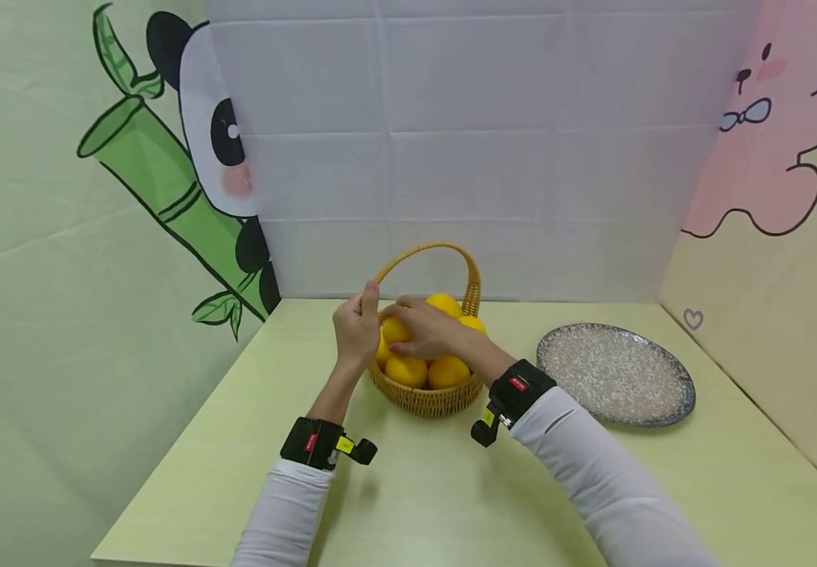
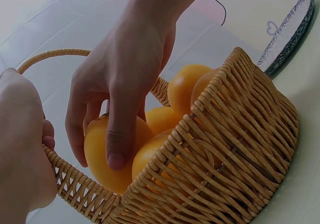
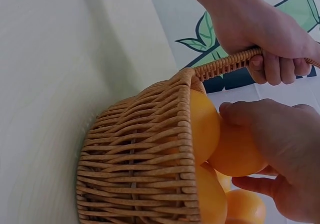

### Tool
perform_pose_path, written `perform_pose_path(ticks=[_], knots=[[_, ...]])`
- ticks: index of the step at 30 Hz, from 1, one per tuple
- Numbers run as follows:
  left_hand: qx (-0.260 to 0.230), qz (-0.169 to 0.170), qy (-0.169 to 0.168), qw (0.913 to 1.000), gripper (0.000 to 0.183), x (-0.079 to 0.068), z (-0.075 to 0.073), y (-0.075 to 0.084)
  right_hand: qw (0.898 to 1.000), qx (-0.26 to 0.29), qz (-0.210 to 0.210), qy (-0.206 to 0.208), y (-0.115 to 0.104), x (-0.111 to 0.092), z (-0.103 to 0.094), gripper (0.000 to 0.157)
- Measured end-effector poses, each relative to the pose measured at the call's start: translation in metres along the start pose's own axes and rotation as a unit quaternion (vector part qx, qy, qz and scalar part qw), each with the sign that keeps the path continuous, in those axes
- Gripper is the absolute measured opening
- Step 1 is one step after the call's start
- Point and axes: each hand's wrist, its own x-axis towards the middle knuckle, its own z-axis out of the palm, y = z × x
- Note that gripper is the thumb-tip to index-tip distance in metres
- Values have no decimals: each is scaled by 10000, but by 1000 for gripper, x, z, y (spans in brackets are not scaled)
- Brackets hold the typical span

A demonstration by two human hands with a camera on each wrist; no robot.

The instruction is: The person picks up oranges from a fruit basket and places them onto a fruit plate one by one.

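Note:
A wicker basket (image 1: 428,403) with a tall arched handle (image 1: 437,246) stands on the table, filled with several oranges (image 1: 449,372). My left hand (image 1: 357,327) grips the left side of the handle, its fingers wrapped round it in the right wrist view. Reaching in over the rim, my right hand (image 1: 428,327) holds one orange (image 2: 107,149) at the left of the pile. In the left wrist view its thumb and fingers lie on opposite sides of that fruit. The other oranges rest below and behind it in the basket.
To the right of the basket lies an oval speckled plate (image 1: 614,374) with a dark rim. The pale table (image 1: 408,504) ends at a white back wall cloth (image 1: 465,173). Side cloths carry a printed panda with bamboo and a pink bear.

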Motion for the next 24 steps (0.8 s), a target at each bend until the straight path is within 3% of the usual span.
perform_pose_path(ticks=[18, 24], knots=[[-47, -53, 165, 9998, 59, -3, 2, 0, 9995, 252, 77, 155, -1, -2, 5, 59], [-53, -5, 116, 9999, 58, -8, -3, 24, 9985, 363, 49, 418, 1, -5, 3, 58]])
